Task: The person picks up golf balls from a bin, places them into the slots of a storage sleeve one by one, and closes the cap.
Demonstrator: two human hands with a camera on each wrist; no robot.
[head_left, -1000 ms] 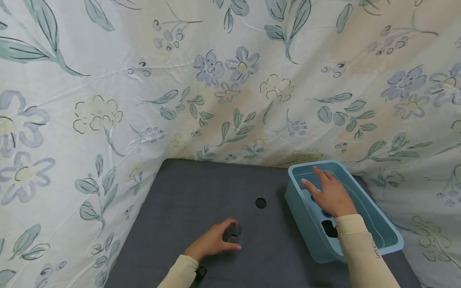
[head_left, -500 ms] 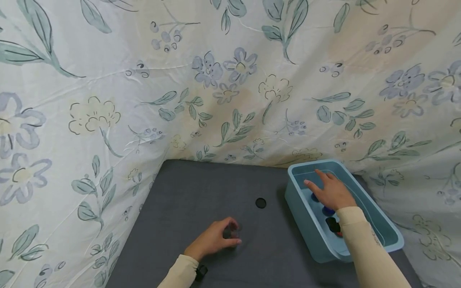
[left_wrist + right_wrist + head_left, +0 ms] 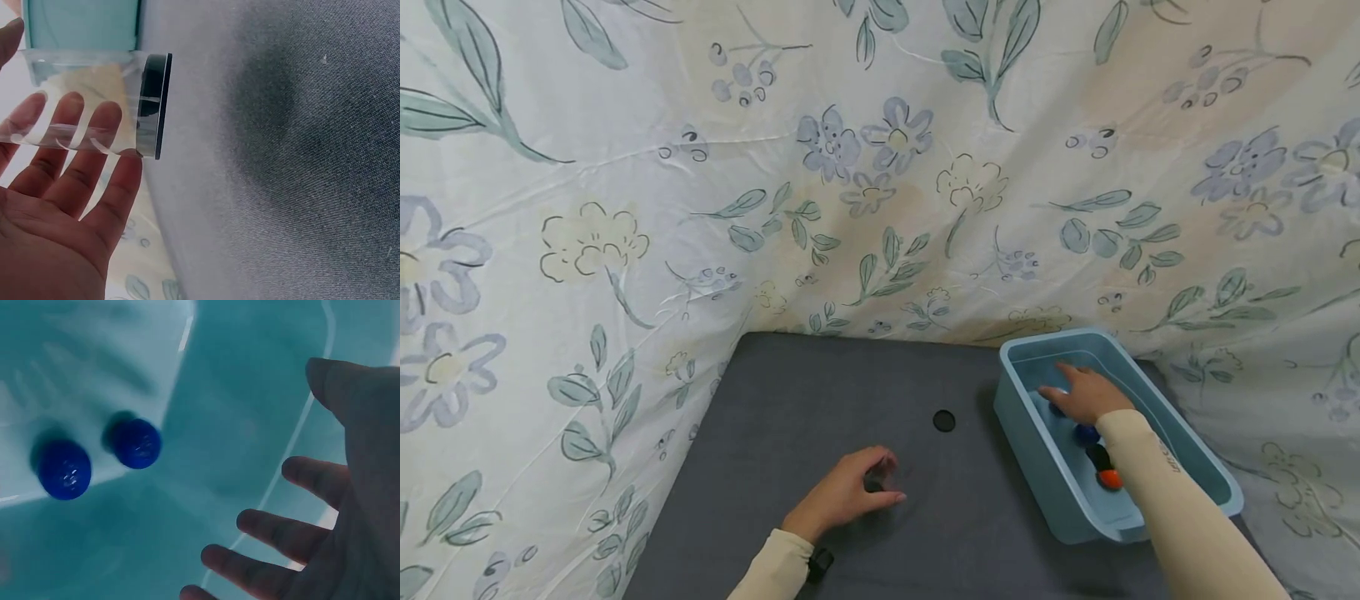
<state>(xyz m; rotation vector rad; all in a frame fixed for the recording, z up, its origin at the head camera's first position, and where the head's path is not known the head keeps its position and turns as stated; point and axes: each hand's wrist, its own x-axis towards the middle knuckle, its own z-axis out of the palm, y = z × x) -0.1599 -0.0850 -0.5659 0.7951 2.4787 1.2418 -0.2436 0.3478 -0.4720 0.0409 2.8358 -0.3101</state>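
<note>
My left hand [image 3: 842, 496] grips a clear cylindrical jar [image 3: 94, 84] over the dark cloth, thumb on one side and fingers on the other. A black band with a wider flange rings the jar's end nearest the cloth in the left wrist view. Over on the right, my right hand [image 3: 1086, 398] reaches down inside a blue tub [image 3: 1030, 467], fingers spread and holding nothing. Two small blue balls [image 3: 64, 469] lie on the tub's floor, apart from the right fingertips [image 3: 250, 520]. A flat black disc [image 3: 944, 421] rests on the cloth between hand and tub.
Also in the tub are an orange object [image 3: 1108, 479] and a black object [image 3: 1099, 456], partly covered by the right sleeve [image 3: 1172, 492]. The dark cloth surface [image 3: 842, 392] meets a floral curtain [image 3: 880, 275] at the back and left.
My right hand has sunk deeper into the tub, and its forearm has shifted right, uncovering more of the blue, black and orange things. My left hand keeps the jar, with slight shifting.
</note>
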